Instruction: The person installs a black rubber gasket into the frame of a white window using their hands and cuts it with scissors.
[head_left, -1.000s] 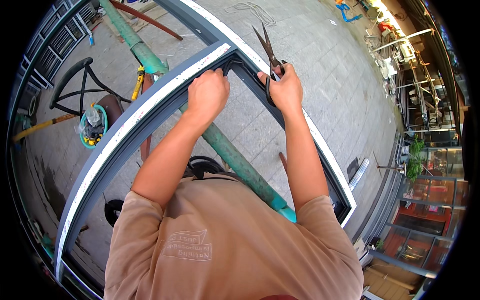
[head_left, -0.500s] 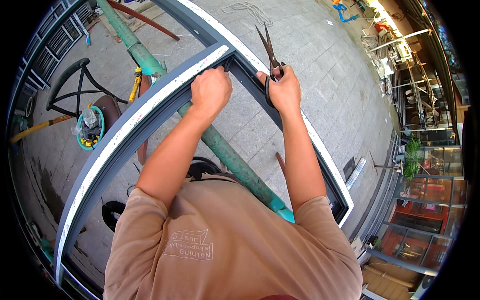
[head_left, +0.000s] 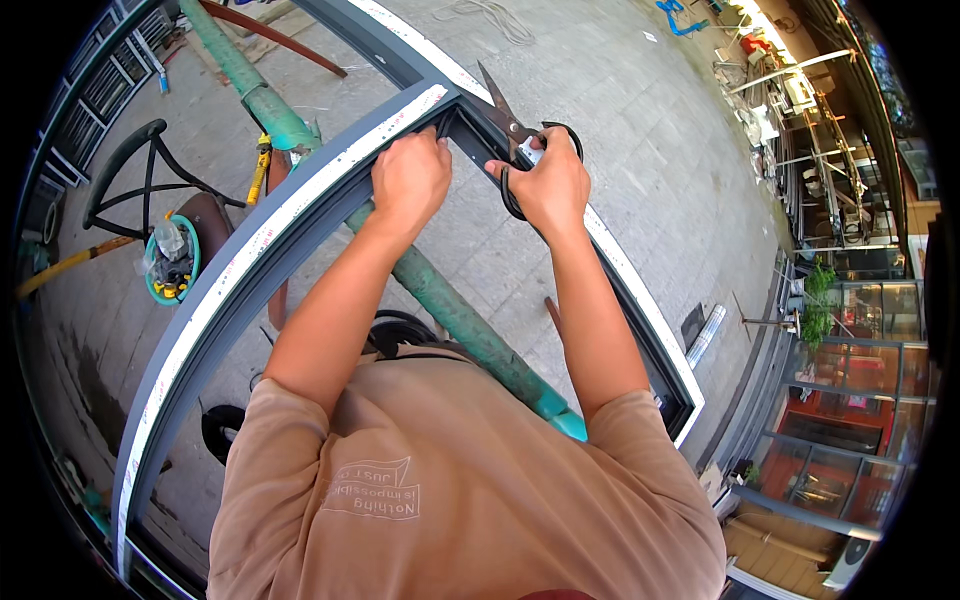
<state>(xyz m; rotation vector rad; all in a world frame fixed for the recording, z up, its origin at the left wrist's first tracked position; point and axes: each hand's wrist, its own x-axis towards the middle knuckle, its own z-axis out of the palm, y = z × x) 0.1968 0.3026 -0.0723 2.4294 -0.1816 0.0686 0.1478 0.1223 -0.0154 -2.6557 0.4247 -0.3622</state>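
Observation:
A dark grey metal frame (head_left: 330,188) with white-faced edges lies in front of me, its inner corner between my hands. My left hand (head_left: 412,178) is closed at that corner, its fingertips pinching a thin black strip (head_left: 445,124) that runs along the inner channel; most of the strip is hidden. My right hand (head_left: 550,188) holds scissors (head_left: 508,118) with black handles and dark blades. The handle loops are spread wide, and the blades point up and left, close to the corner.
A green pipe (head_left: 455,305) passes beneath the frame as a support. At the left stand a black-framed chair (head_left: 150,180) and a teal basket (head_left: 172,262) of small items. A yellow tool (head_left: 260,168) hangs by the pipe. Coiled rope (head_left: 490,15) lies on the paving.
The scissors have swung left and down toward the frame's corner, and their handles have spread farther apart. My left hand stays at the corner, still closed.

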